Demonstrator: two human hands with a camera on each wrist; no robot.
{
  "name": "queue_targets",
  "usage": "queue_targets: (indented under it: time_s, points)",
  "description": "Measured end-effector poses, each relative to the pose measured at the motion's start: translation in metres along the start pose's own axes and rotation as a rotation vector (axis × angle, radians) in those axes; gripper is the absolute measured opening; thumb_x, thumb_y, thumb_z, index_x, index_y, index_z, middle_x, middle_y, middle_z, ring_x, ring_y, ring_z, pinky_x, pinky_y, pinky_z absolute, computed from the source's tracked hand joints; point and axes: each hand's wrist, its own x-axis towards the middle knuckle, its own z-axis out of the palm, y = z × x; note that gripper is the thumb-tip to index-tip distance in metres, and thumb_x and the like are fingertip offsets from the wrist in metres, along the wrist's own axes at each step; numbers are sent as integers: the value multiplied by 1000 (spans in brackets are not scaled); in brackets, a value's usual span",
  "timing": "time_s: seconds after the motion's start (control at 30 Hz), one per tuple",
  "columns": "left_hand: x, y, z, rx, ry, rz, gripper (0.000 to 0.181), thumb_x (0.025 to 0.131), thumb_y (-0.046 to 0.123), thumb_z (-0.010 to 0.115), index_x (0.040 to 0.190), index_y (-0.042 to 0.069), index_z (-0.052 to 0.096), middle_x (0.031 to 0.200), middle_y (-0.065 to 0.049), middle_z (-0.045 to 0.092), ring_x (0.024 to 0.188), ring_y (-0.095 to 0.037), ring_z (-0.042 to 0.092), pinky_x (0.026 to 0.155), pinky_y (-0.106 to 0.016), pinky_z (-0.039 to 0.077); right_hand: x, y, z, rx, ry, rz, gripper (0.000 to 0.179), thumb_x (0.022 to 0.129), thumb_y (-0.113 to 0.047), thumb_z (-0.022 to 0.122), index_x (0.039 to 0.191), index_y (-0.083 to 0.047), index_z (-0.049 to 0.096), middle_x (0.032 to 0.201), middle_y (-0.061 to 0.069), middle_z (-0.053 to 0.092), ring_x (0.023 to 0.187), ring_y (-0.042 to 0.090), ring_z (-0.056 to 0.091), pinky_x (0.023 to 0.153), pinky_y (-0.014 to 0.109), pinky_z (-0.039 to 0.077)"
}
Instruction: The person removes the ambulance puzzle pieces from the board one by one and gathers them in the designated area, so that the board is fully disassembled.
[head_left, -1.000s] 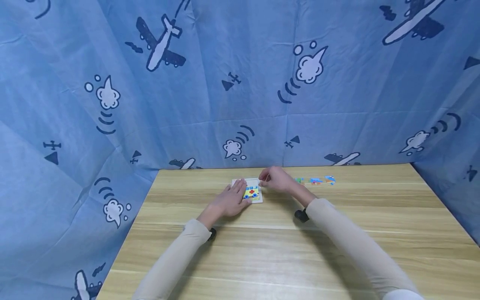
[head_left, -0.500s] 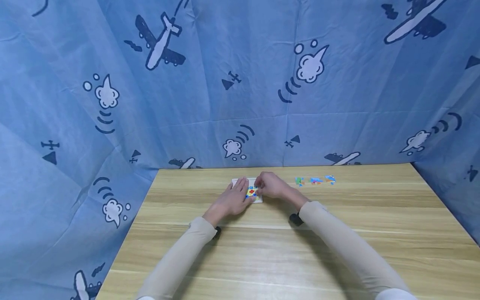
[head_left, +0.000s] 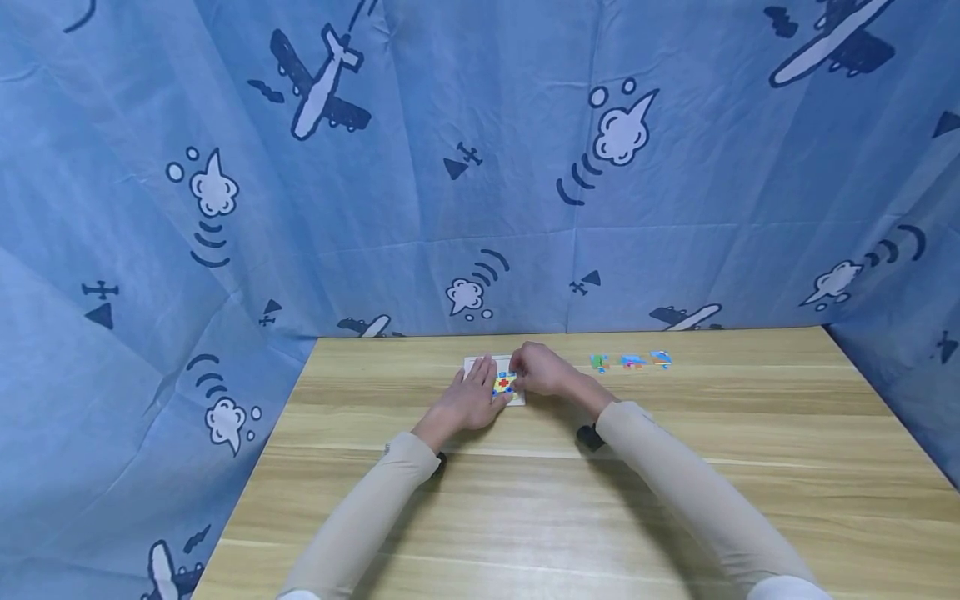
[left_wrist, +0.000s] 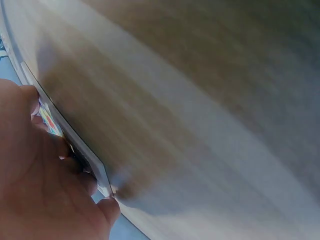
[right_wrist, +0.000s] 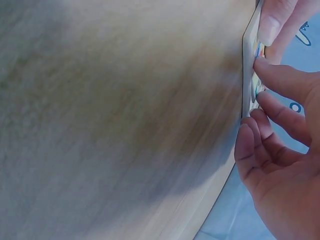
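Note:
A small white-framed jigsaw board (head_left: 518, 402) with a yellow ambulance picture (head_left: 503, 383) lies near the table's far edge. My left hand (head_left: 468, 402) rests across the board's left side with straight fingers, its thumb along the near edge. From the right, my right hand (head_left: 543, 369) reaches over the board's right side and covers part of the picture. In the right wrist view, its thumb and index finger pinch a puzzle piece (right_wrist: 255, 81) at the board's surface, mostly hidden by the fingertips. The other fingers curl by the board's edge (right_wrist: 246, 75).
Right of the board lie three colourful puzzle pieces in a row: a green one (head_left: 599, 362), a blue and red one (head_left: 633, 361) and a blue and orange one (head_left: 662, 358). Behind the wooden table (head_left: 570, 517) hangs a blue curtain (head_left: 420, 183) with airplane prints.
My right hand has moved left and slightly nearer, from the board's right edge onto the picture. It has stayed there over the last half second. The left hand has shifted slightly right.

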Motion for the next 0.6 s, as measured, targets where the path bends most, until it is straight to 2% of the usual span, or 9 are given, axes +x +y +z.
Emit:
queue_targets:
  time_s: [0.17,0.4,0.6]
  points:
    - [1,1,1,26,2,-3,76,113,53,26,169,4,10,179,-12,3,168,-25,5,137,-48,15,-1,0,0,-9,25,-10,17,84,-3,80,100,-1,75,87,8,70,80,18,61,78,35,55]
    - [2,1,3,26,2,-13,76,113,53,25,169,4,9,179,-12,3,168,-26,4,137,-48,14,-6,-2,0,-1,70,-3,14,88,0,74,101,-3,74,92,9,74,84,20,65,86,40,59]
    - [2,3,2,19,-5,-25,76,113,52,26,169,3,10,179,-12,5,168,-25,5,137,-48,14,-7,-3,-1,35,91,18,8,90,1,71,93,-7,73,91,7,74,84,19,64,84,38,58]
